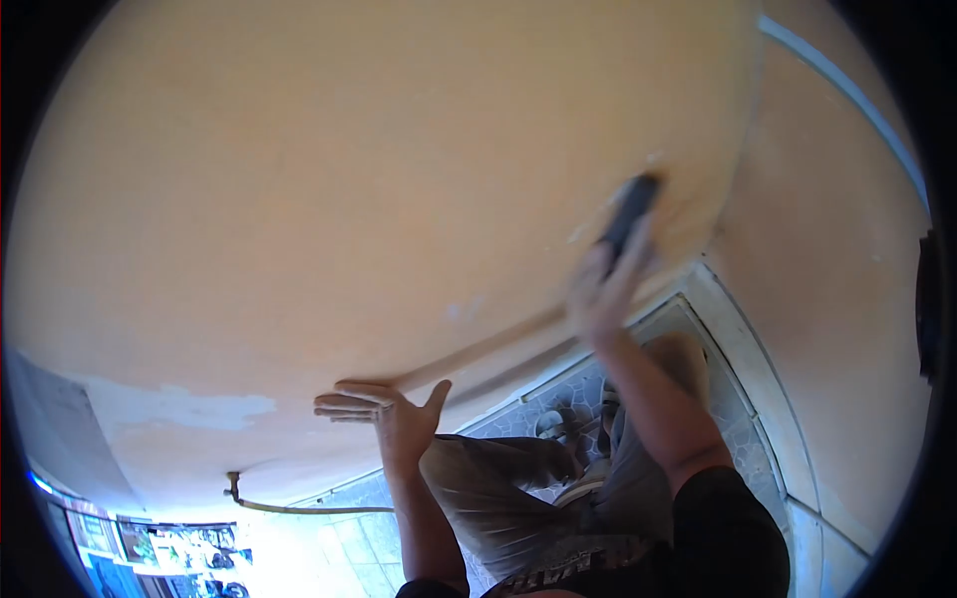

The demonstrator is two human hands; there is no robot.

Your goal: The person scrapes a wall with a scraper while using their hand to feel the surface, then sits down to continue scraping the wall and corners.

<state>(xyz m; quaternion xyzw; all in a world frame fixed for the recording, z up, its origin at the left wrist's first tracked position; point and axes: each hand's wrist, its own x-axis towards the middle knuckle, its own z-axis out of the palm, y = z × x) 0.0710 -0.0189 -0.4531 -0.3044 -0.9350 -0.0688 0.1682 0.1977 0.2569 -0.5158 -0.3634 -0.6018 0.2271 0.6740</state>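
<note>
My right hand [610,284], smeared by motion, grips a dark oblong block [632,211] that looks like a sanding block. It is up against the orange-tan wall [399,189], near the corner on the right. A few pale scuffed spots show on the wall around the block. Lower and to the left, my left hand [394,409] rests against the wall, fingers stretched out and thumb spread, holding nothing. A whitish bare patch [194,407] lies on the wall to its left.
A brass tap [232,485] with a hose [319,509] juts from the wall at lower left. A second wall [827,259] meets the first at right. My bent legs and sandalled feet are over the patterned tile floor [668,321]. Bright outdoor space lies at bottom left.
</note>
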